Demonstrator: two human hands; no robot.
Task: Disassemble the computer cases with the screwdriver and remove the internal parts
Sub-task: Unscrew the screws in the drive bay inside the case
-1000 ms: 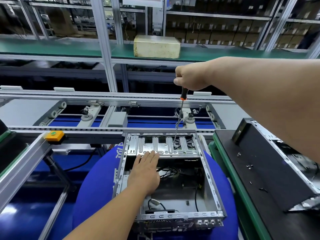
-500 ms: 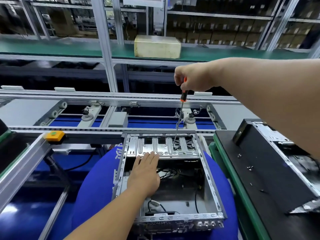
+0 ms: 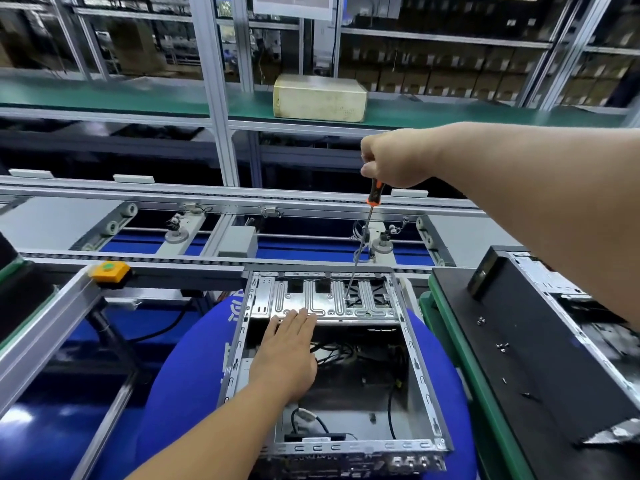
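Little has moved: our right hand (image 3: 398, 157) still grips the screwdriver (image 3: 365, 237) at twelve o'clock, tip in the open computer case (image 3: 424, 382) bracket, left hand (image 3: 287, 355) flat, fingers straight, steadying it; a tilted shaft could slip off the screw.

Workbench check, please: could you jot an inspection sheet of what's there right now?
Surface: blue pad under the open computer case.
Job's things: screwdriver upright, tip on the metal bracket in the case.
Clutter: loose screws on the black case panel to the right.
Hands: right hand grips the screwdriver handle; left hand flat on the bracket edge.
Cables: black wires inside the case.
Surroundings: conveyor rails, yellowish box on a green shelf.
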